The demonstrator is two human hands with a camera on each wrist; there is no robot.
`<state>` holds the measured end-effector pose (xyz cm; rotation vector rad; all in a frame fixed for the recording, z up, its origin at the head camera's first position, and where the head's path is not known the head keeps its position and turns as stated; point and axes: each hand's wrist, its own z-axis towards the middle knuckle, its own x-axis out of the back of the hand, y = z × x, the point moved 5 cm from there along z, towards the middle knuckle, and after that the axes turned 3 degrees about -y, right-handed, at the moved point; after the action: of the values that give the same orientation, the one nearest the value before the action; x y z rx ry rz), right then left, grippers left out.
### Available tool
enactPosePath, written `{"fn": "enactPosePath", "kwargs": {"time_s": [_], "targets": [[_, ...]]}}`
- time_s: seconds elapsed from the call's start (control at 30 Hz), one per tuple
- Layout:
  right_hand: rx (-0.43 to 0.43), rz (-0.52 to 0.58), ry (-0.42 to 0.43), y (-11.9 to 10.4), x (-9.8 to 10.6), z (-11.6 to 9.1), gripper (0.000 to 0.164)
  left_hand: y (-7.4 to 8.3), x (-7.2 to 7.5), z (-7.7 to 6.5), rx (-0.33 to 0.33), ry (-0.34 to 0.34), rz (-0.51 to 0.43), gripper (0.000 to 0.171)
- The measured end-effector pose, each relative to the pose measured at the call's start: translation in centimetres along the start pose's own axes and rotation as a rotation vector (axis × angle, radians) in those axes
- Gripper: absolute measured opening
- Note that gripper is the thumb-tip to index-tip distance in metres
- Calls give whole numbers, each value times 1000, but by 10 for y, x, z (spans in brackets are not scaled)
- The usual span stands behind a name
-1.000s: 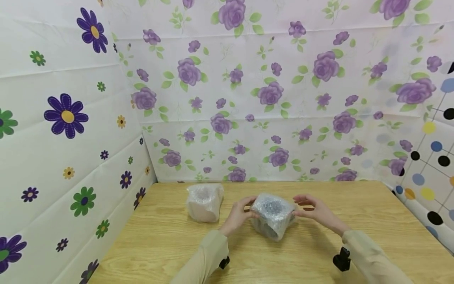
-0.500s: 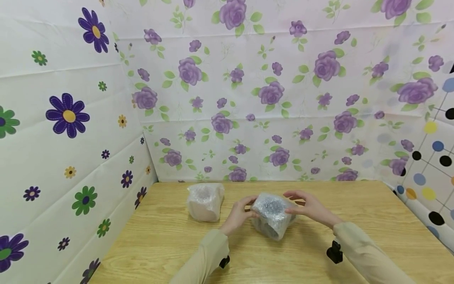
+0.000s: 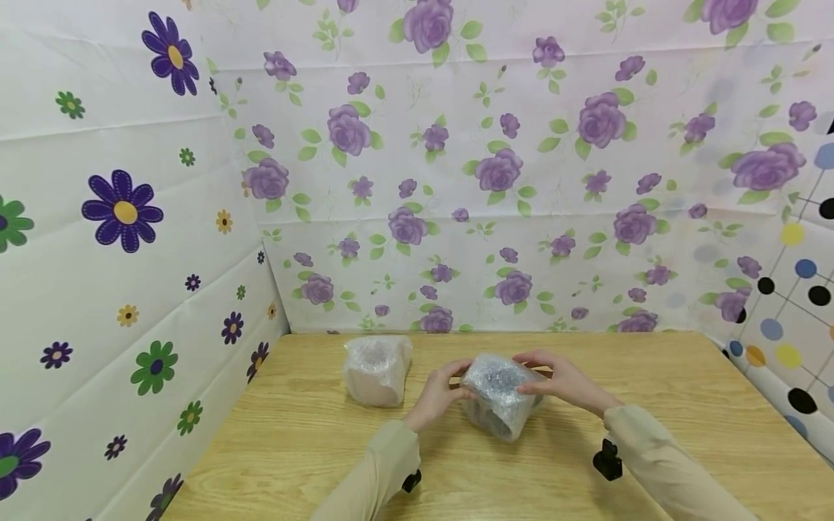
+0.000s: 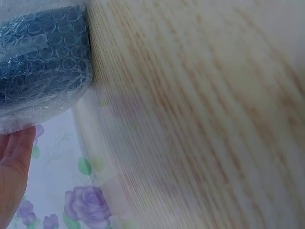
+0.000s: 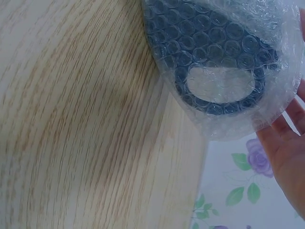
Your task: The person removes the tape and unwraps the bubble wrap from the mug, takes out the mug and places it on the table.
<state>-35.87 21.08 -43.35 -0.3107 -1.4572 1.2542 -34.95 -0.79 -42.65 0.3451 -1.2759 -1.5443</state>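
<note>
A dark blue mug (image 3: 498, 387) wrapped in bubble wrap lies on the wooden table in the head view, between both hands. Its looped handle (image 5: 259, 86) shows through the wrap in the right wrist view. My left hand (image 3: 438, 394) grips the package's left side, thumb in front and fingers at the upper edge. On the right, my right hand (image 3: 562, 380) holds the wrap with thumb in front and fingers behind. The left wrist view shows the mug's bubble-wrapped body (image 4: 45, 57) above the left fingers.
A second bubble-wrapped package (image 3: 376, 373), pale inside, stands left of the hands near the back of the table (image 3: 293, 441). Floral sheets (image 3: 456, 253) enclose the table's back and sides. Black camera mounts (image 3: 608, 461) hang under the wrists.
My right hand has moved left, from the package's right edge further over it, its thumb now on the front of the wrap. The left hand and the mug have stayed in place.
</note>
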Motion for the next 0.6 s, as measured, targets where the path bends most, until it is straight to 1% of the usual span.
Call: {"fn": "enactPosePath", "kwargs": {"time_s": [0.07, 0.1, 0.2, 0.23, 0.3, 0.33, 0.47, 0.53, 0.6], "targets": [[-1, -2, -8, -4, 0, -1, 60, 1, 0, 0, 11, -3, 0, 53], [-2, 1, -11, -9, 0, -1, 60, -3, 0, 0, 17, -3, -1, 54], [-4, 9, -21, -23, 0, -4, 58, -1, 0, -1, 24, -11, 1, 54], [-7, 13, -23, -28, 0, -5, 58, -3, 0, -1, 12, -12, 7, 54], [-13, 22, -23, -35, 1, -6, 57, -2, 1, -3, 1, -11, 11, 53], [-14, 24, -24, -36, 1, -6, 57, 3, 2, -4, -4, -5, 18, 53], [-2, 37, -25, -36, 0, -7, 57, -1, 5, -10, 6, 50, 29, 50], [7, 41, -21, -30, 0, -6, 57, -10, 8, -12, 7, 85, 45, 47], [9, 34, -18, -23, -1, -5, 57, -19, 10, -13, 20, 103, 58, 43]]}}
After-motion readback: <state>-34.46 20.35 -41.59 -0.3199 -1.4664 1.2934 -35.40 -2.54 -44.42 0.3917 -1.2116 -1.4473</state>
